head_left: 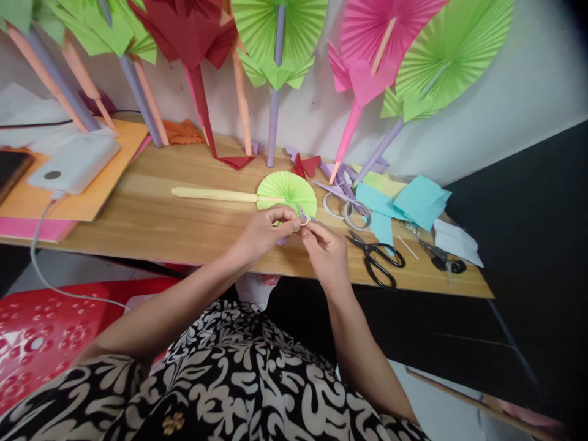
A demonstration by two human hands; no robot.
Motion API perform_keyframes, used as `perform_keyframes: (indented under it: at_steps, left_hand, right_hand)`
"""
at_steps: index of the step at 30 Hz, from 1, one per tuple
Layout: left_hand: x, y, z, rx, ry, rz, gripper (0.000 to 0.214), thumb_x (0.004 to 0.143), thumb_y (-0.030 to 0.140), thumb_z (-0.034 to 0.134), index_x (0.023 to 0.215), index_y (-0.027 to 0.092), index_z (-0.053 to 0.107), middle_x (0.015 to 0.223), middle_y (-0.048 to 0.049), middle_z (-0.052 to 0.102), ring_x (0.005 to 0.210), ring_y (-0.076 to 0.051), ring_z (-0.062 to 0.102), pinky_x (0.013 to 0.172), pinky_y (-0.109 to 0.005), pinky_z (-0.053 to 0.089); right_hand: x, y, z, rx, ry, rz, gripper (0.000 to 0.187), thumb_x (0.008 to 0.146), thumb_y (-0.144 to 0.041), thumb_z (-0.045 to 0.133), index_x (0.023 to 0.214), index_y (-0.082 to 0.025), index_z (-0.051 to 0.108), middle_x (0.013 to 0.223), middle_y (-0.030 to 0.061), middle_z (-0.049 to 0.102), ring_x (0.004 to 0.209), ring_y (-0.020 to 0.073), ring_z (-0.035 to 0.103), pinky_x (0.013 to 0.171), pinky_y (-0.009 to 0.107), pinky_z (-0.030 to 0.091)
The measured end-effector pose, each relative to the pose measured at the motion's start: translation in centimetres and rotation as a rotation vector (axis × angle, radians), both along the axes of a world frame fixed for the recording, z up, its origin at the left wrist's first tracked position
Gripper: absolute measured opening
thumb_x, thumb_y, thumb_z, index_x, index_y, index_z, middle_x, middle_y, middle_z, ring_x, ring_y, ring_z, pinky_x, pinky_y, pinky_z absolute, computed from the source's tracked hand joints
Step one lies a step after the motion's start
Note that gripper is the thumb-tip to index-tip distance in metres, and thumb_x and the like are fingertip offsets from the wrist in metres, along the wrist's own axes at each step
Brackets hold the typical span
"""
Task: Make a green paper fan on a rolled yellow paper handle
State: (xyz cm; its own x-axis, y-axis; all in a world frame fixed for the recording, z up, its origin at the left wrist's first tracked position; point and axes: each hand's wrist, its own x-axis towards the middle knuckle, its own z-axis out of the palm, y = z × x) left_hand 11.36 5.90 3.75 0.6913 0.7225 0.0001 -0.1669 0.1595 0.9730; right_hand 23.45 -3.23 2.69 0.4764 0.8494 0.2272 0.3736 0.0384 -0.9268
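Observation:
My left hand [266, 236] and my right hand [327, 252] meet at the fingertips over the table. Both are closed in a pinch on a thin white strip [304, 223]; whether it is tape or paper I cannot tell. Small purple pieces [302, 212] show right behind the fingers. Under and beyond the hands lies a round pleated green paper fan [285, 185], its lower part hidden by them. A pale yellow paper stick [214, 194] runs left from its middle. Right of my hands lie tape rolls [357, 216] and black-handled scissors [381, 260].
Large paper fans on sticks, such as a green one [303, 30] and a pink one [367, 79], lean on the wall. Blue paper [422, 202] and a second cutting tool [443, 257] lie right. A cabled white device [76, 162] rests left, above a red stool [59, 331].

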Motion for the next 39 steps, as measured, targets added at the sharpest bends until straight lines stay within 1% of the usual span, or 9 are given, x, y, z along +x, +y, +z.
perform_keyframes:
  at_steps: [4, 9, 17, 23, 25, 29, 33, 36, 39]
  left_hand:
    - [-0.2, 0.1, 0.0, -0.008, 0.033, 0.023, 0.024, 0.076, 0.038, 0.071, 0.074, 0.016, 0.064, 0.069, 0.0017, 0.055, 0.061, -0.009, 0.047, 0.056, -0.021, 0.038]
    - [-0.2, 0.1, -0.4, -0.006, 0.029, 0.03, 0.024, 0.076, 0.038, 0.071, 0.073, 0.016, 0.063, 0.071, 0.0014, 0.056, 0.063, -0.008, 0.048, 0.057, -0.021, 0.039]
    - [-0.5, -0.1, -0.4, 0.103, 0.028, 0.027, 0.026, 0.079, 0.04, 0.068, 0.072, 0.016, 0.061, 0.07, 0.0013, 0.056, 0.061, -0.009, 0.05, 0.06, -0.023, 0.04]
    - [-0.3, -0.6, 0.2, 0.358, 0.111, 0.155, 0.013, 0.079, 0.025, 0.063, 0.068, 0.017, 0.062, 0.072, -0.0008, 0.06, 0.068, -0.011, 0.054, 0.063, -0.023, 0.042]
    - [-0.2, -0.7, 0.2, 0.375, 0.108, 0.16, 0.012, 0.078, 0.022, 0.063, 0.067, 0.017, 0.061, 0.07, -0.0002, 0.059, 0.067, -0.011, 0.053, 0.062, -0.023, 0.041]
    - [-0.1, -0.3, 0.1, 0.102, 0.028, 0.109, 0.013, 0.077, 0.025, 0.065, 0.07, 0.017, 0.058, 0.062, 0.0031, 0.055, 0.056, -0.008, 0.047, 0.056, -0.022, 0.038]
    - [-0.8, 0.8, 0.2, -0.198, -0.105, 0.101, 0.018, 0.074, 0.028, 0.07, 0.071, 0.016, 0.058, 0.073, 0.0002, 0.063, 0.063, -0.009, 0.056, 0.065, -0.024, 0.046]
    - [-1.6, 1.8, 0.6, -0.291, -0.139, 0.096, 0.019, 0.073, 0.028, 0.074, 0.074, 0.015, 0.06, 0.083, -0.0028, 0.069, 0.07, -0.011, 0.061, 0.069, -0.024, 0.05]
    - [-2.0, 2.6, 1.1, -0.28, -0.135, 0.086, 0.016, 0.074, 0.025, 0.074, 0.074, 0.016, 0.061, 0.08, -0.0021, 0.069, 0.065, -0.01, 0.059, 0.063, -0.023, 0.049]
  right_hand:
    - [0.0, 0.1, -0.4, 0.035, 0.177, -0.019, 0.024, 0.085, -0.035, 0.066, 0.103, -0.022, 0.076, 0.081, 0.0012, 0.067, 0.07, 0.014, 0.058, 0.058, 0.025, 0.044]
    - [-0.3, 0.3, -0.4, 0.089, 0.281, -0.041, 0.016, 0.082, -0.035, 0.071, 0.089, -0.021, 0.074, 0.075, -0.0004, 0.065, 0.063, 0.0114, 0.055, 0.056, 0.024, 0.044]
    - [-0.4, 0.2, -0.4, 0.1, 0.247, -0.054, 0.016, 0.083, -0.036, 0.07, 0.084, -0.02, 0.072, 0.074, -0.0013, 0.065, 0.062, 0.0107, 0.054, 0.059, 0.024, 0.044]
    - [-0.6, 0.0, -0.3, 0.052, 0.131, -0.112, 0.02, 0.084, -0.039, 0.067, 0.084, -0.02, 0.072, 0.072, -0.0013, 0.065, 0.059, 0.0108, 0.049, 0.054, 0.024, 0.04]
    - [-0.6, -0.1, -0.3, 0.047, 0.123, -0.119, 0.02, 0.084, -0.039, 0.067, 0.084, -0.02, 0.071, 0.07, -0.0018, 0.063, 0.057, 0.0104, 0.048, 0.053, 0.024, 0.039]
    - [-0.6, -0.1, -0.4, 0.068, 0.23, -0.099, 0.017, 0.081, -0.037, 0.07, 0.083, -0.02, 0.071, 0.069, -0.0024, 0.063, 0.057, 0.0101, 0.048, 0.054, 0.024, 0.04]
    - [0.3, -0.8, 0.1, 0.104, 0.444, -0.06, 0.012, 0.078, -0.032, 0.071, 0.079, -0.02, 0.069, 0.073, -0.0005, 0.067, 0.064, 0.0118, 0.057, 0.058, 0.024, 0.046]
    - [3.2, -2.3, 1.3, 0.156, 0.606, -0.048, 0.012, 0.073, -0.03, 0.072, 0.078, -0.022, 0.065, 0.085, 0.0019, 0.07, 0.082, 0.0156, 0.066, 0.061, 0.024, 0.05]
    - [8.1, -4.7, 3.1, 0.211, 0.6, -0.136, 0.017, 0.07, -0.031, 0.074, 0.076, -0.023, 0.06, 0.087, 0.0016, 0.069, 0.092, 0.0171, 0.068, 0.055, 0.021, 0.047]
